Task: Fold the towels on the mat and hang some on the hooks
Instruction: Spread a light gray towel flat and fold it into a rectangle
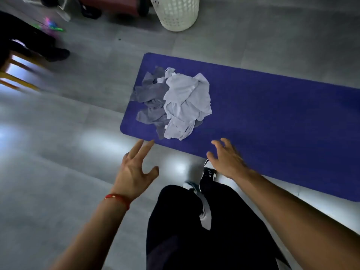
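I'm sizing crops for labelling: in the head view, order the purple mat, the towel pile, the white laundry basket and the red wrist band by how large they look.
1. purple mat
2. towel pile
3. white laundry basket, cut off by the frame's top and farther away, so its rank is unsure
4. red wrist band

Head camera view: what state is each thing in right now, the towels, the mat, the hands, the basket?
White towels: crumpled in a heap, unfolded.
Grey towels: rumpled, unfolded, partly under the white ones.
Mat: unrolled, flat on the floor.
Left hand: open, holding nothing.
Right hand: open, above the mat's near edge, holding nothing.
Laundry basket: upright, beyond the mat; contents not visible.
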